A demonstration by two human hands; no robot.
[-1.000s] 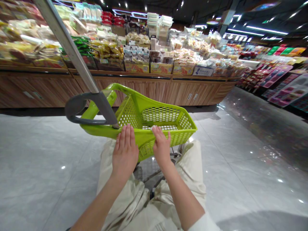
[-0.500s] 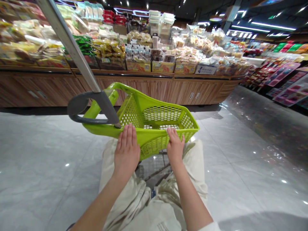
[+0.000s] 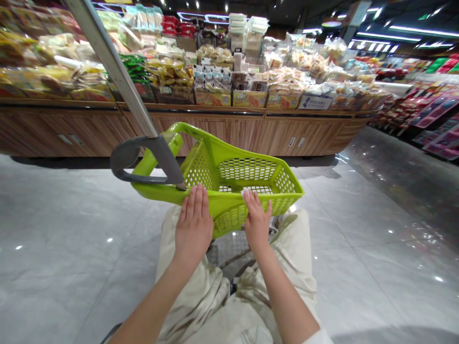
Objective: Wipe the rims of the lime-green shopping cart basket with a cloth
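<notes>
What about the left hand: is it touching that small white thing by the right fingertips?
Apart. The head view shows a stretch of green basket between the left hand and the white thing.

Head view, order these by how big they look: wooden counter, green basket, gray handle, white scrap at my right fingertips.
Largest to smallest:
Wooden counter
Green basket
Gray handle
White scrap, barely showing
</notes>
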